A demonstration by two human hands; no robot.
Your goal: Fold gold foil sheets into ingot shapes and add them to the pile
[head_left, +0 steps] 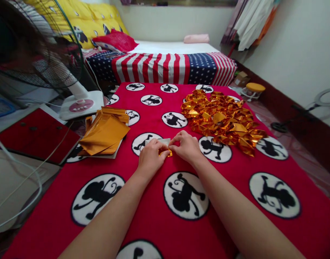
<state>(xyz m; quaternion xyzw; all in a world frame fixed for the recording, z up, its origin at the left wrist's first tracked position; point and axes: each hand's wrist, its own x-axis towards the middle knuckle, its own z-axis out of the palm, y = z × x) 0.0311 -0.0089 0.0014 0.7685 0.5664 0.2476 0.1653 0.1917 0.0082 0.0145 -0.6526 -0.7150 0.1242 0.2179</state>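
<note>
Both hands are at the middle of the red cloth, close together over a small sheet of gold foil paper (167,154). Its pale grey side shows beyond the fingers, and a strip of its shiny gold side shows between the hands. My left hand (152,158) is closed on the left part of the sheet, thumb toward the gold strip. With thumb and fingertips pinched, my right hand (186,146) grips its right edge. Fingers cover much of the sheet. Left of the hands lies a stack of flat gold foil sheets (105,131); to the right is a heap of folded gold foil pieces (221,117).
The red cloth with monkey prints (143,223) covers the work surface. At the left stand a fan (81,102) and a red-topped cabinet (32,133) with loose cables. Behind is a bed (165,66); a yellow stool (255,87) stands at the right.
</note>
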